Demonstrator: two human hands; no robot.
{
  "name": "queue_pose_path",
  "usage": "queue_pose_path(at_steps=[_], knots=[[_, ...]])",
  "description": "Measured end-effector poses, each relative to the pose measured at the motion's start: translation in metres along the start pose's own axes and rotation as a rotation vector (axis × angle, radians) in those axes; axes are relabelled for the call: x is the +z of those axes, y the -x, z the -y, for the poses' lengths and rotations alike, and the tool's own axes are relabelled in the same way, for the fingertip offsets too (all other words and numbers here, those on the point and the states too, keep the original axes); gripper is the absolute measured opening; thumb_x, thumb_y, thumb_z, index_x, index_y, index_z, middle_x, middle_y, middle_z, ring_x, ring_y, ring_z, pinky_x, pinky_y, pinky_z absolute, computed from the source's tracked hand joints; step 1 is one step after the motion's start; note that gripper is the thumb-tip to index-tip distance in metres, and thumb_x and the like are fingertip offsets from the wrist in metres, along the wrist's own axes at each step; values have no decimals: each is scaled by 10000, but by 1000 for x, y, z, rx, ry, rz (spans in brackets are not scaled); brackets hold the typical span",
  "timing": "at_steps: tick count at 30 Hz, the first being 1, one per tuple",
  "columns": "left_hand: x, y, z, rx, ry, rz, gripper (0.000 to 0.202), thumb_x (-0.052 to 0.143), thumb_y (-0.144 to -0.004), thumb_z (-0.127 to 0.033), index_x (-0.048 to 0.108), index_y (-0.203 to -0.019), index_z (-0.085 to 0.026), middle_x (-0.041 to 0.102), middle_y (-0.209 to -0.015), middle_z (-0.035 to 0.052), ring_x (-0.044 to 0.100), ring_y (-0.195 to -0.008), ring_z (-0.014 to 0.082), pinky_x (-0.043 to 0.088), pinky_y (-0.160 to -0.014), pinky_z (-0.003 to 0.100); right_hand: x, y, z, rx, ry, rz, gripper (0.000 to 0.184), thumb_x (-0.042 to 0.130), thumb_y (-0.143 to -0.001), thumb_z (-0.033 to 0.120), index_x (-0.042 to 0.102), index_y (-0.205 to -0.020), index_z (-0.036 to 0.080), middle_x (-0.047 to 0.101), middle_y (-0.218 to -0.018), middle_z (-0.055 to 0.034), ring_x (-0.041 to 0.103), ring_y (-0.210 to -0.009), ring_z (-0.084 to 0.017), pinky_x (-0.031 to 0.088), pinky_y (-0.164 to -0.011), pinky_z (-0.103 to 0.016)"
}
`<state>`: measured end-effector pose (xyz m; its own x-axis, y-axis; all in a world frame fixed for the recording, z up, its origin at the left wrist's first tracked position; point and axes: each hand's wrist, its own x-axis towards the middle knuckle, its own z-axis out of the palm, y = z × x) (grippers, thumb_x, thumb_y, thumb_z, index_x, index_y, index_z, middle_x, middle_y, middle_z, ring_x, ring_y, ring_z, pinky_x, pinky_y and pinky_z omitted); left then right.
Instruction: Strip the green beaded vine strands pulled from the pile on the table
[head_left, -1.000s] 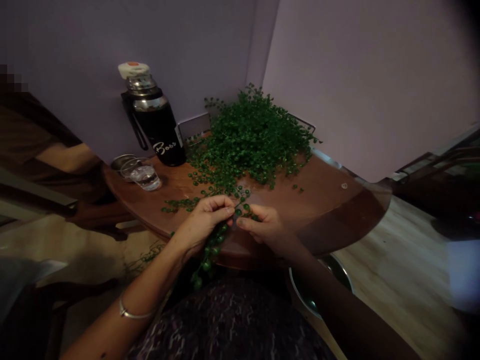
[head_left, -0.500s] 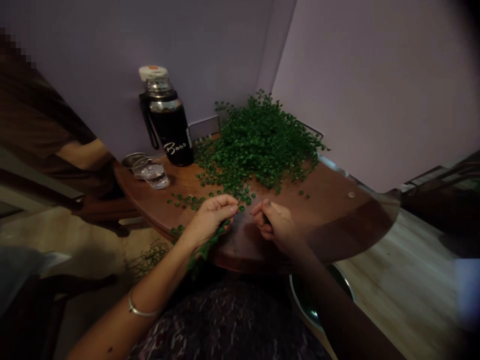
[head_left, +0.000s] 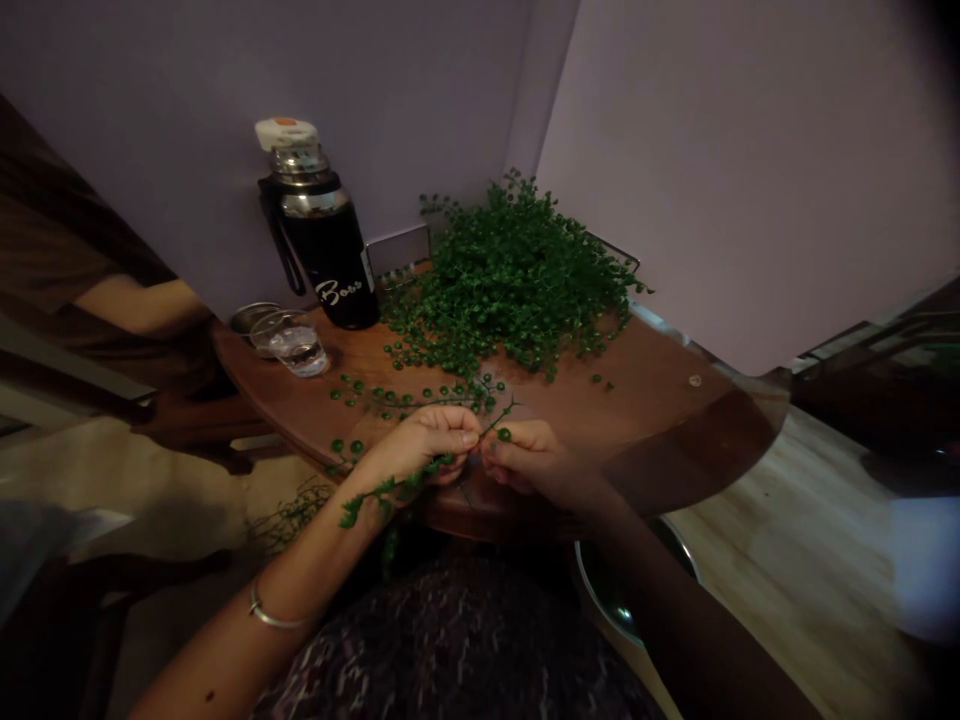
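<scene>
My left hand (head_left: 439,440) is closed, pinching a thin green stem with leaves and round berries (head_left: 390,488); part of that sprig hangs back over the wrist. Right beside it, my right hand (head_left: 529,455) has its fingers curled and the thumb pressed at the same stem, with one round green berry (head_left: 504,435) showing at the knuckles. What lies inside the right palm is hidden. Beyond both hands, a large heap of green berry sprigs (head_left: 510,280) covers the back of the wooden table (head_left: 615,430), and looser berry stems (head_left: 375,395) lie in front of it.
A black vacuum flask (head_left: 334,255) stands at the back left beside a clear glass of water (head_left: 301,350) and a metal cup (head_left: 251,318). Stripped stems (head_left: 296,515) lie low on the left. A shiny round basin (head_left: 611,595) sits below the table edge. Another person's arm (head_left: 142,303) is at the left.
My right hand has moved left to meet my left hand at the stem. The sprig in my left hand has swung up across the wrist. The view has shifted slightly.
</scene>
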<state>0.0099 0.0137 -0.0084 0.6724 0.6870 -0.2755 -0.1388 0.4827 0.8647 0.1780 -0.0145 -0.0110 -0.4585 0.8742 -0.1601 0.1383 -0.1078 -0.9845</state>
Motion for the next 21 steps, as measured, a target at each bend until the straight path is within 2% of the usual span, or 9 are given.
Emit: queue_pose_path(at_steps=[3, 7, 10, 12, 14, 17, 21], knots=[[0, -3, 6, -39, 93, 117, 190, 641, -653, -268, 525, -654, -119, 345, -367, -78, 220, -295, 20, 135, -329, 158, -4, 3, -9, 91, -268, 85, 252, 539, -759, 342, 494, -617, 140, 371, -465, 59, 264, -368, -34, 153, -332, -168], [-3, -5, 10, -85, 139, 208, 149, 623, -677, -231, 524, -681, -120, 375, -372, -66, 232, -291, 24, 144, -344, 165, -5, 7, -20, 83, -484, 197, 261, 563, -749, 345, 504, -615, 129, 343, -439, 66, 244, -359, -31, 136, -323, -160], [-11, -5, 9, -54, 194, 225, 127, 589, -710, -223, 503, -679, -135, 331, -362, -77, 232, -290, 35, 177, -356, 178, -5, 12, -22, 73, -604, 249, 285, 573, -749, 386, 504, -638, 133, 350, -449, 65, 239, -364, -29, 139, -316, -146], [-16, -6, 8, -9, 203, 191, 105, 570, -727, -206, 498, -691, -139, 322, -372, -79, 240, -299, 38, 201, -367, 182, -4, 14, -18, 110, -630, 179, 267, 572, -755, 377, 509, -669, 132, 382, -492, 54, 246, -379, -23, 129, -319, -131], [-16, -6, 7, 24, 183, 149, 98, 567, -734, -206, 501, -711, -137, 334, -381, -77, 248, -303, 38, 201, -366, 178, -2, 13, -13, 150, -630, 23, 198, 581, -746, 320, 530, -733, 129, 438, -582, 31, 269, -407, -18, 115, -328, -118], [-7, -7, 6, 50, 134, 85, 139, 591, -721, -244, 508, -715, -132, 350, -387, -77, 241, -298, 33, 161, -342, 169, 2, 9, -7, 97, -614, -162, 179, 600, -714, 275, 540, -819, 143, 499, -732, -6, 318, -459, -27, 127, -336, -119], [9, -7, 5, 62, -18, -42, 184, 614, -702, -274, 512, -677, -123, 384, -415, -68, 267, -320, 24, 149, -333, 162, 4, 4, -5, -5, -411, -259, 289, 569, -746, 432, 520, -728, 148, 451, -621, 21, 288, -439, -37, 150, -335, -140]])
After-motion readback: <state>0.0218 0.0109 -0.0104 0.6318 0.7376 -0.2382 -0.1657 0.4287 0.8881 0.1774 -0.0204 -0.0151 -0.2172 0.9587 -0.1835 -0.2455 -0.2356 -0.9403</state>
